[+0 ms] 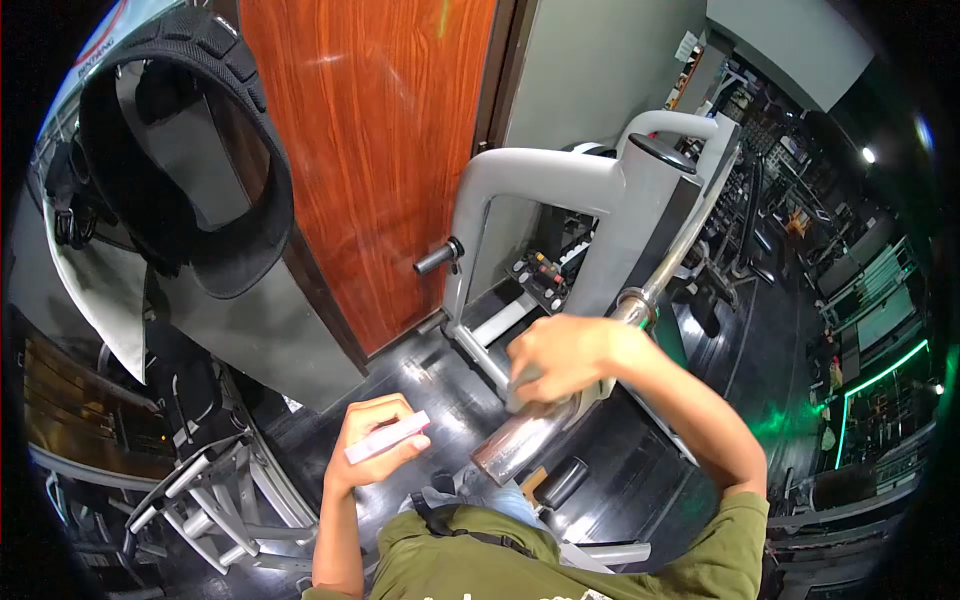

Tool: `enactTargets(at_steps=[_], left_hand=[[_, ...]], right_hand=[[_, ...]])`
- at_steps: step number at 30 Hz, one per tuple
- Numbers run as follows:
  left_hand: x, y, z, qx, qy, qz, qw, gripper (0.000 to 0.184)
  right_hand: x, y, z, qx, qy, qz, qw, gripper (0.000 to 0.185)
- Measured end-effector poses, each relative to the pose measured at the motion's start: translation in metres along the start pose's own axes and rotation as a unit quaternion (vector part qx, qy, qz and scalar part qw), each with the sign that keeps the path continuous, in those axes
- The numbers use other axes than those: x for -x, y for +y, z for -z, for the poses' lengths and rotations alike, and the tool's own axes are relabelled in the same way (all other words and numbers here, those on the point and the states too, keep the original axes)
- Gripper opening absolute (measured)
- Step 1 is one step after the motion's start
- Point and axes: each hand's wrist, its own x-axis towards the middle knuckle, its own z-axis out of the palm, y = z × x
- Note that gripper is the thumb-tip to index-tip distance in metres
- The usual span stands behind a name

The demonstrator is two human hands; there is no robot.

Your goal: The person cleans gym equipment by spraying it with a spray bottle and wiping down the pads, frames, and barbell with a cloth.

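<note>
My left hand [378,442] is closed around a small, flat white-and-pink block [387,437], low in the middle of the view. To its right, my right hand [565,357] curls over the end of a barbell [525,440]. A blurred grey cloth-like wad [522,388] shows under its fingers, against the metal sleeve. The barbell slants up and away, past a collar [634,300], beside a grey machine frame [610,225]. How firmly the wad touches the bar is hard to tell.
Black padded belts [270,200] hang at upper left, near a reddish wooden door [370,150]. A peg [438,258] sticks out from the frame. Metal racking [215,505] stands at lower left. Gym equipment fills the right side over dark flooring [690,490].
</note>
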Motion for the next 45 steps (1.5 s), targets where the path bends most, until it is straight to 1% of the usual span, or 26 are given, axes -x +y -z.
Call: enactTargets(at_steps=[1,3,6,9,11,12,13,15,17,19,20,21,22,23,24,26,27,29,31,32,33,35,39,40,43,45], left_hand=[[0.0,0.001,0.0,-0.002,-0.001,0.001,1.0,0.023],[-0.001,0.004,0.002,0.016,-0.002,0.047,0.999,0.023],[-0.003,0.007,0.004,0.027,-0.012,0.054,0.998,0.022],[-0.005,0.003,0.005,0.008,-0.009,0.033,0.999,0.021],[-0.009,0.005,0.005,0.01,-0.015,0.029,0.999,0.021],[-0.009,0.006,0.004,0.015,-0.015,0.028,0.999,0.021],[-0.009,0.006,0.003,0.016,-0.017,0.032,0.999,0.021],[-0.011,0.007,0.001,0.036,-0.031,0.046,0.998,0.019],[-0.014,0.006,0.0,0.02,-0.055,0.026,0.998,0.017],[-0.017,0.006,-0.003,0.003,-0.08,0.006,0.997,0.015],[-0.019,0.007,-0.006,0.007,-0.091,0.002,0.996,0.013],[-0.02,0.009,-0.009,0.011,-0.103,-0.003,0.995,0.012],[-0.021,0.011,-0.012,0.008,-0.106,-0.003,0.994,0.012],[-0.022,0.012,-0.014,0.023,-0.113,0.046,0.992,0.014],[-0.02,0.013,-0.017,0.037,-0.119,0.098,0.987,0.016],[-0.022,0.016,-0.023,0.04,-0.131,0.097,0.986,0.017],[-0.022,0.016,-0.025,0.046,-0.14,0.093,0.985,0.018],[-0.024,0.014,-0.027,0.036,-0.145,0.078,0.986,0.02],[-0.024,0.015,-0.032,0.082,-0.136,0.07,0.985,0.012],[-0.023,0.013,-0.032,0.077,-0.14,0.077,0.984,0.015],[-0.023,0.011,-0.033,0.076,-0.141,0.076,0.984,0.015],[-0.022,0.007,-0.036,0.138,-0.124,0.101,0.977,0.019],[-0.021,0.002,-0.035,0.153,-0.127,0.157,0.967,0.026],[-0.021,0.003,-0.036,0.153,-0.129,0.16,0.967,0.026],[-0.023,0.005,-0.036,0.136,-0.135,0.208,0.959,0.04],[-0.022,0.003,-0.037,0.137,-0.13,0.199,0.961,0.04]], right_hand=[[-0.002,-0.019,0.003,-0.004,-0.035,-0.009,0.999,0.035],[-0.007,-0.037,-0.013,-0.042,0.052,0.086,0.994,0.03],[0.009,-0.068,-0.016,0.003,0.1,0.09,0.991,0.025],[0.036,-0.068,-0.025,0.015,0.138,0.094,0.986,0.02],[0.059,-0.054,-0.046,-0.102,0.249,0.133,0.954,0.031],[0.065,-0.048,-0.058,-0.099,0.291,0.129,0.943,0.039],[0.07,-0.042,-0.071,-0.104,0.289,0.127,0.943,0.039],[0.075,-0.03,-0.096,-0.081,0.426,0.108,0.895,0.04],[0.075,-0.03,-0.117,-0.082,0.442,0.076,0.89,0.045],[0.065,-0.044,-0.128,-0.092,0.549,-0.033,0.83,0.046],[0.056,-0.056,-0.128,-0.095,0.578,-0.055,0.809,0.045],[0.05,-0.065,-0.133,-0.069,0.582,-0.047,0.809,0.046],[0.043,-0.073,-0.136,-0.062,0.572,0.01,0.818,0.047],[0.037,-0.081,-0.141,-0.054,0.561,0.068,0.824,0.048],[0.033,-0.091,-0.148,-0.019,0.573,0.079,0.815,0.049],[0.03,-0.091,-0.156,0.047,0.6,0.084,0.794,0.047],[0.03,-0.078,-0.161,0.014,0.61,0.1,0.786,0.046],[0.025,-0.051,-0.178,-0.033,0.679,0.064,0.731,0.042],[0.017,-0.033,-0.193,-0.087,0.756,-0.018,0.649,0.038],[0.009,-0.031,-0.203,-0.129,0.775,-0.033,0.618,0.037],[0.0,-0.037,-0.207,-0.129,0.776,-0.032,0.617,0.037],[-0.024,-0.059,-0.213,-0.153,0.832,-0.002,0.533,0.039],[-0.041,-0.09,-0.235,-0.162,0.794,0.139,0.569,0.042],[-0.039,-0.09,-0.236,-0.164,0.795,0.136,0.568,0.042],[-0.025,-0.067,-0.231,-0.066,0.739,0.19,0.643,0.048],[-0.005,-0.046,-0.219,-0.037,0.701,0.193,0.685,0.049]])
